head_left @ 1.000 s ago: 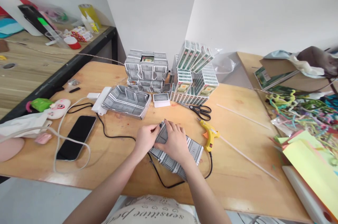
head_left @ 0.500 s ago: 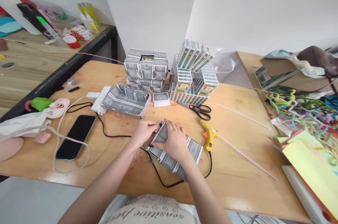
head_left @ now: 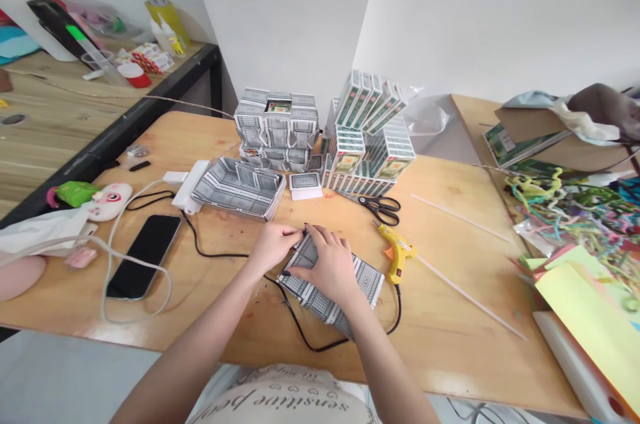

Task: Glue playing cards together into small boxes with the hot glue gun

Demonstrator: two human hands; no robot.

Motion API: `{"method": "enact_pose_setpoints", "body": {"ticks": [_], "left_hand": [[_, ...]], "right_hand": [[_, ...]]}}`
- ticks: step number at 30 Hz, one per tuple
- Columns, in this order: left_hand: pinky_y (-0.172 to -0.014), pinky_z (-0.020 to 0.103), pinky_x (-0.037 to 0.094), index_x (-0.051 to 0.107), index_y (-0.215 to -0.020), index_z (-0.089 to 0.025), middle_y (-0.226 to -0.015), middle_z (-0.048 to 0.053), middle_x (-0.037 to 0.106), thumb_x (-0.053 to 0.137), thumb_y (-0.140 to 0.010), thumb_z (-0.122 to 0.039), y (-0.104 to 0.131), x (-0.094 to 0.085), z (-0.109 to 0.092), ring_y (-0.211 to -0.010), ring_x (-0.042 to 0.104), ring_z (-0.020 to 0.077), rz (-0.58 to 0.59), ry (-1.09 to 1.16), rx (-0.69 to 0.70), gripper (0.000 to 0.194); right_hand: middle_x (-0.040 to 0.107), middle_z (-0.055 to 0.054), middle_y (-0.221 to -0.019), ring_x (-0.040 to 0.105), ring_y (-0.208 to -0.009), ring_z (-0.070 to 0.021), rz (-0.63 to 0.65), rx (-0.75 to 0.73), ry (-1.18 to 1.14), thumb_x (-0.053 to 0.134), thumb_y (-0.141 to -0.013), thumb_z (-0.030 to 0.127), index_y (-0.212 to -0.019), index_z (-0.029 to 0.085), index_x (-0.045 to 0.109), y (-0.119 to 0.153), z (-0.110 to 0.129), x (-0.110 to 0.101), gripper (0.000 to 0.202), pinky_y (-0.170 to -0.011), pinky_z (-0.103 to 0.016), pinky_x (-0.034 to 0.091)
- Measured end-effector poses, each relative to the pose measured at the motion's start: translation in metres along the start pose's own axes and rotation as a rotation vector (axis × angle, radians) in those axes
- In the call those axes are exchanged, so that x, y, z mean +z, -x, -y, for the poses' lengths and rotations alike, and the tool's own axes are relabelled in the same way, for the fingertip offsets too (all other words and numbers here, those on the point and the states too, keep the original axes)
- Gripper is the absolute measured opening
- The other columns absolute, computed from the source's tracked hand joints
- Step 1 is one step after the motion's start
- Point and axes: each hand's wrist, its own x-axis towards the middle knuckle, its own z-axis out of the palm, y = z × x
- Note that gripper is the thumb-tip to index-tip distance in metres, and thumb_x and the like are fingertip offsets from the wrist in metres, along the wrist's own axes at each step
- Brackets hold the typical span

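Observation:
A flat panel covered in grey patterned playing cards (head_left: pixel 369 279) lies tilted on the table in front of me. My left hand (head_left: pixel 275 247) pinches at its upper left corner, fingertips closed on the edge. Across its upper part lies my right hand (head_left: pixel 327 264), thumb and fingers spread and pressing on the cards. Just right of the panel rests a yellow glue gun (head_left: pixel 399 254). Behind it are black-handled scissors (head_left: pixel 383 209), a small stack of cards (head_left: pixel 305 185) and an open card-covered tray (head_left: pixel 240 189).
A card-covered box (head_left: pixel 277 124) and stacked green-and-white card packs (head_left: pixel 367 137) stand at the back. On the left are a phone (head_left: pixel 145 256), white cable, power strip (head_left: pixel 193 187) and doll's head (head_left: pixel 110 202). Glue sticks (head_left: pixel 470 297), pipe cleaners (head_left: pixel 590 211) and coloured paper (head_left: pixel 590 317) lie right.
The view has shifted very slightly. Both hands keep nearly the same place on the card-covered panel.

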Motion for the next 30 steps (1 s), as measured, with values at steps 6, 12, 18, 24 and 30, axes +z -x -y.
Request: {"method": "enact_pose_setpoints", "body": {"ticks": [6, 12, 18, 24, 30], "left_hand": [[-0.054, 0.024, 0.039, 0.072, -0.066, -0.014, -0.061, 0.002, 0.068, 0.055, -0.071, -0.037, 0.003, 0.003, 0.0, -0.061, 0.059, 0.0186, -0.054, -0.013, 0.018, 0.029], [-0.054, 0.024, 0.039, 0.071, -0.068, -0.012, -0.064, 0.003, 0.068, 0.056, -0.07, -0.041, 0.003, 0.001, 0.006, -0.06, 0.057, 0.0173, 0.015, 0.083, -0.072, 0.032], [-0.049, 0.022, 0.034, 0.065, -0.057, -0.013, -0.053, -0.001, 0.059, 0.058, -0.067, -0.042, 0.003, -0.001, 0.002, -0.053, 0.05, 0.0134, 0.045, 0.162, -0.109, 0.031], [-0.052, 0.022, 0.035, 0.061, -0.055, -0.013, -0.052, -0.002, 0.055, 0.057, -0.067, -0.041, 0.001, -0.005, -0.003, -0.054, 0.046, 0.0126, 0.096, 0.17, -0.106, 0.031], [-0.049, 0.021, 0.031, 0.056, -0.051, -0.014, -0.047, -0.003, 0.047, 0.055, -0.067, -0.041, 0.003, -0.005, -0.005, -0.051, 0.043, 0.0118, 0.094, 0.136, -0.102, 0.032]], "right_hand": [[0.051, -0.01, -0.126, 0.047, -0.11, -0.0264, -0.013, -0.001, -0.005, 0.058, -0.068, 0.057, -0.131, 0.019, 0.038, 0.0, 0.0, 0.001, 0.076, -0.091, -0.041, 0.032], [0.051, -0.01, -0.125, 0.046, -0.11, -0.0264, -0.026, -0.003, -0.009, 0.057, -0.068, 0.058, -0.132, 0.019, 0.037, 0.0, -0.001, 0.003, 0.077, -0.091, -0.041, 0.032], [0.051, -0.01, -0.126, 0.046, -0.11, -0.0267, -0.019, -0.005, -0.006, 0.056, -0.069, 0.058, -0.133, 0.019, 0.036, 0.0, -0.001, 0.002, 0.077, -0.091, -0.041, 0.032], [0.05, -0.011, -0.126, 0.046, -0.11, -0.0271, -0.001, -0.006, 0.029, 0.055, -0.069, 0.06, -0.134, 0.02, 0.036, -0.001, 0.0, 0.001, 0.079, -0.091, -0.042, 0.032], [0.05, -0.011, -0.126, 0.046, -0.109, -0.027, -0.008, -0.013, 0.059, 0.053, -0.07, 0.061, -0.134, 0.02, 0.036, 0.0, 0.0, 0.001, 0.078, -0.091, -0.042, 0.033]]}}
